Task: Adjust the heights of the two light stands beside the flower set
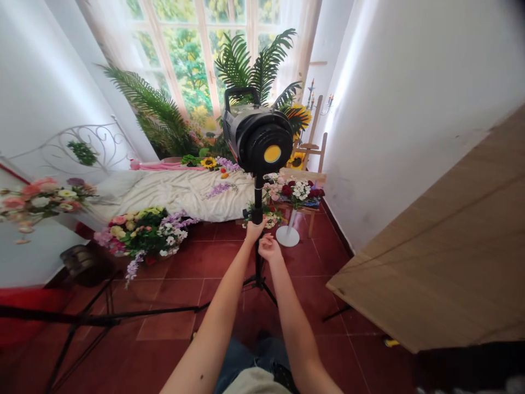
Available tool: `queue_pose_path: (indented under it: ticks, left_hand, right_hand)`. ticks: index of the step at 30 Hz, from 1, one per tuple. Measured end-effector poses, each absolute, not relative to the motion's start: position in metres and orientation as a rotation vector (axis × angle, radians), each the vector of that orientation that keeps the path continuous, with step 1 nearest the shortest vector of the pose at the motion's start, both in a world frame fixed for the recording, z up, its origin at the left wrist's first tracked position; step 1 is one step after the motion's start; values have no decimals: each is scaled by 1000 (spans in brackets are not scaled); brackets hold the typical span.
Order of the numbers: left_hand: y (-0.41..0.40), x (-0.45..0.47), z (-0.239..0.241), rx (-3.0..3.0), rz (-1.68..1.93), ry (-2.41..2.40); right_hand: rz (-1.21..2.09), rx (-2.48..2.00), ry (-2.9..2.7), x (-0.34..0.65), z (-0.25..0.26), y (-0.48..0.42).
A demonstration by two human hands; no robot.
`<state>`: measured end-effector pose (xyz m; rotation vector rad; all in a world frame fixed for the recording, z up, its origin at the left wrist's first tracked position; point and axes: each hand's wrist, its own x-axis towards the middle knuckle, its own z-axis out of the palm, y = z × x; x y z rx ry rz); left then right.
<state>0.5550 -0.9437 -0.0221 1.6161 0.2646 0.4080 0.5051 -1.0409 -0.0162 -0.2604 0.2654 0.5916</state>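
A black studio light [258, 137] with a round yellow LED face sits on top of a black light stand [258, 197], whose legs spread on the red tiles. My left hand [254, 230] is wrapped around the stand's pole just below the lamp. My right hand [268, 249] is closed on the pole a little lower, fingers curled at what may be a clamp knob. Both my forearms reach forward from the bottom of the view.
A bed with cream sheets [180, 189], flower arrangements [143, 232] and palm fronds fill the far side. A small white pedestal table [287, 232] with flowers stands right of the stand. A wooden board [443, 262] juts in at right. Another tripod [82, 317] lies at left.
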Motion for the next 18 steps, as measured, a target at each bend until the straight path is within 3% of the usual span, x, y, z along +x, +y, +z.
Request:
queue_pose_path:
  ticks: [7, 12, 15, 18]
  left_hand:
    - [-947, 545, -17, 1730, 414, 431]
    - [-938, 518, -16, 1708, 461, 218]
    - [-914, 472, -32, 1677, 428, 175]
    - [-875, 395, -71, 1695, 117, 260]
  right_hand:
    - [557, -267, 299, 511, -17, -1036]
    - [775, 0, 91, 508, -18, -1044]
    - [854, 141, 47, 498, -18, -1047]
    - [799, 23, 32, 479, -26, -1048]
